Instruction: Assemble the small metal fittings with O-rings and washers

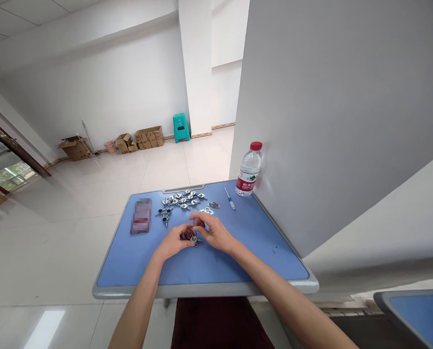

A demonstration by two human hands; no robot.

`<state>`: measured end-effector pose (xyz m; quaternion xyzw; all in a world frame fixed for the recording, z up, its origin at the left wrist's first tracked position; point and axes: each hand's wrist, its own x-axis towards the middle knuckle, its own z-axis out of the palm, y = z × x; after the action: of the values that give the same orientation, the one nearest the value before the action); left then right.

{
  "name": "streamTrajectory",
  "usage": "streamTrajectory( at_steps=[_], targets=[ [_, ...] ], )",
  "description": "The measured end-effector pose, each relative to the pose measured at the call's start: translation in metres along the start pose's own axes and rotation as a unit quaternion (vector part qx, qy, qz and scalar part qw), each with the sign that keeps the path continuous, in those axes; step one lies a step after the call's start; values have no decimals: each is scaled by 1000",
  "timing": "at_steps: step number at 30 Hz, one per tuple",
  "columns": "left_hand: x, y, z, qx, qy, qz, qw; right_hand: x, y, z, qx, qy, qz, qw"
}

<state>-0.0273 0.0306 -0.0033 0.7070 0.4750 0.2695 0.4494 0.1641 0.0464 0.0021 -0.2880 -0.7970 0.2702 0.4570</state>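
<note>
My left hand [176,242] pinches a small silver metal fitting [194,239] with side lugs, low over the table's middle. My right hand [212,231] is closed just above and beside it, its fingertips around a thin upright see-through tool [193,223]. The tool's lower end points down at the fitting; whether they touch, I cannot tell. Beyond my hands lies a cluster of similar silver fittings [185,199]. Several with dark round centres [164,213] lie nearer on the left. Flat metal plates [207,211] sit just past my right hand, with shiny looped metal pieces [213,204] beside them.
The blue table [224,264] has a grey rim. A phone-like flat object [141,216], blurred out, lies at left. A small screwdriver [230,198] and a red-capped water bottle [249,169] are at the back right, by a grey partition [332,106]. Teal stools [181,128] stand beyond.
</note>
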Motion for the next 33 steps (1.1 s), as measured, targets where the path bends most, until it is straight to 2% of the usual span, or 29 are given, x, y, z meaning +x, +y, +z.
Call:
streamTrajectory(
  at_steps=[8, 11, 14, 17, 19, 23, 33],
  targets=[
    [-2, 4, 1, 11, 5, 5, 1000, -1, -1, 1, 6, -3, 7, 1000],
    [-3, 3, 1, 38, 14, 21, 999, 0, 0, 1, 9, 15, 16, 1000],
    [-3, 1, -1, 93, 51, 32, 994, 2, 2, 1, 33, 77, 37, 996],
    [1, -2, -4, 136, 114, 36, 984, 4, 5, 0, 53, 145, 63, 986],
    [7, -5, -7, 163, 161, 43, 972, 6, 6, 0, 58, 167, 75, 981],
    [22, -8, -13, 211, 211, 53, 953, 6, 7, 0, 62, 164, 80, 981],
    [57, -19, -15, 293, 238, 100, 921, 7, 6, 1, 56, 163, 68, 983]
  ],
)
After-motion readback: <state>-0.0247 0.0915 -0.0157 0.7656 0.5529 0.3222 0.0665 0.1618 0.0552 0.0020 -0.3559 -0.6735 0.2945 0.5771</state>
